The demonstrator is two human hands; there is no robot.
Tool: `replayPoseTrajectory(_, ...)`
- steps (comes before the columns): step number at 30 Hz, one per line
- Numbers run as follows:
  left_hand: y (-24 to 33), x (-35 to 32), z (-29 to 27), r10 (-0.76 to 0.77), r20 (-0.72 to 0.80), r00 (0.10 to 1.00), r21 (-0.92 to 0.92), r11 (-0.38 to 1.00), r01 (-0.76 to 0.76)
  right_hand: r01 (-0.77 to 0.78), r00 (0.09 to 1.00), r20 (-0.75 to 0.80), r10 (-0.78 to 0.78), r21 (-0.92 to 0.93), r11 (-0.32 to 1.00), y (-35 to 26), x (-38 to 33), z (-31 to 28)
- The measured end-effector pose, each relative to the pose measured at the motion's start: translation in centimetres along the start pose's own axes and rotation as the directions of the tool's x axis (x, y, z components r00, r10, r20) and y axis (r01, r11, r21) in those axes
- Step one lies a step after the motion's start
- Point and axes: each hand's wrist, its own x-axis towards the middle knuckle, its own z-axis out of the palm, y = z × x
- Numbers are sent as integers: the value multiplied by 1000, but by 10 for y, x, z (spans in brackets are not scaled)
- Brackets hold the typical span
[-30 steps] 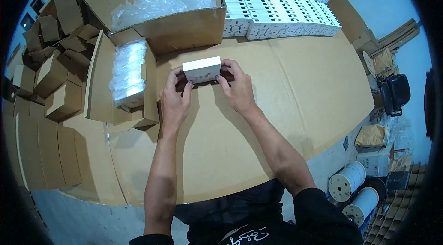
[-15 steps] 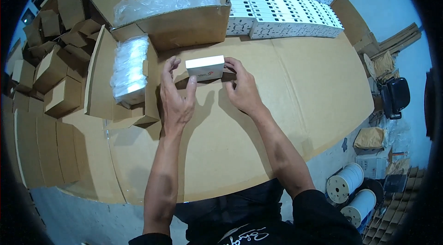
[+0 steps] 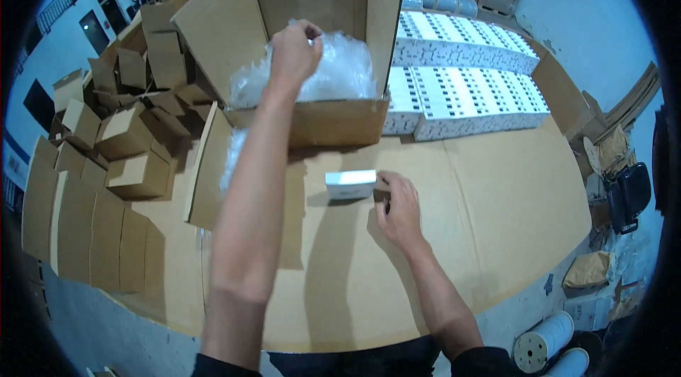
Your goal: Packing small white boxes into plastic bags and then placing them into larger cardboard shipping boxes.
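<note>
My left hand [image 3: 296, 54] is over a heap of clear plastic bags [image 3: 347, 68] in the large open cardboard box [image 3: 333, 122]. Its fingers are curled closed, and what they grip, if anything, is hard to make out against the shiny film. A small white box [image 3: 350, 185] stands upright on the cardboard-covered table [image 3: 440, 235]. Right beside it is my right hand [image 3: 401, 210], thumb and fingers apart, fingertips at the box's right edge. My left forearm partly hides a smaller cardboard box [image 3: 202, 178] with plastic-wrapped items [image 3: 232, 157] inside.
Long rows of white boxes [image 3: 482, 100] are stacked at the back right of the table. Opened brown cartons [image 3: 138, 175] crowd the left side. Cable spools [image 3: 545, 340] and a black chair [image 3: 624, 196] stand on the floor at right.
My left hand has left the small white box and reached up and forward into the large carton. My right hand has stayed beside the white box. The view has tilted upward.
</note>
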Motion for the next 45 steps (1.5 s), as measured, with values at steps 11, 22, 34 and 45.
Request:
replayPoseTrajectory(11,-129,124,24,-482,218,849,409,835,369,-36,999,-2,36,-6,999,-7,8,0)
replayPoseTrajectory(22,-181,155,53,-446,202,872,387,854,347,-92,995,38,90,41,995,-10,9,2)
replayPoseTrajectory(34,-157,144,21,-316,-59,947,-309,908,284,-97,995,-2,97,37,995,-11,8,-1)
replayPoseTrajectory(45,2,57,-61,-152,176,972,-556,800,226,-158,980,-98,172,141,977,2,-3,4)
